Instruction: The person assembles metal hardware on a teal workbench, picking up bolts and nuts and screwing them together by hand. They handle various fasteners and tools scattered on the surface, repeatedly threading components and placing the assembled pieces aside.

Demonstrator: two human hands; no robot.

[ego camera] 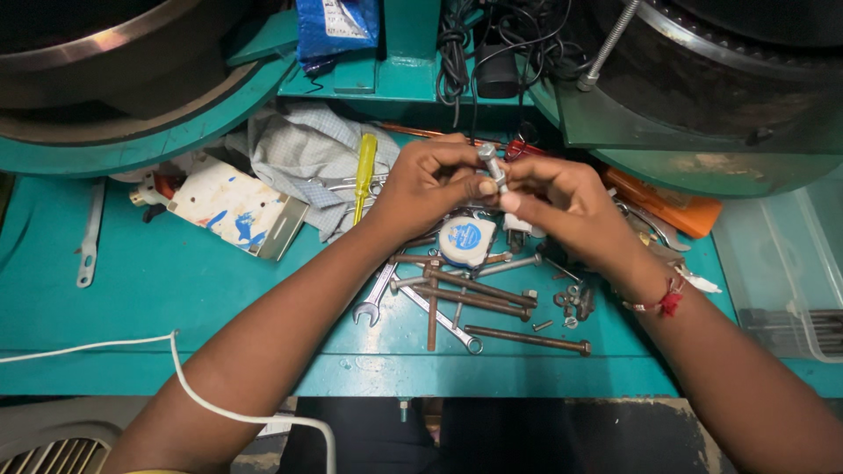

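teal workbench strewn with rusty bolts; left hand and right hand both pinch one silver bolt between fingertips.

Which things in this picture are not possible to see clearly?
Head view only:
- Lower end of the bolt: hidden by fingers of the left hand and right hand.
- Tape measure: top covered by the hands.
- Washers: too small to count.
- Plastic bin: cut by the right edge.

A teal-painted metal counter fills the view, its paint chipped along the near edge. Two large dark round machine housings rise at its far corners, under dim indoor light.
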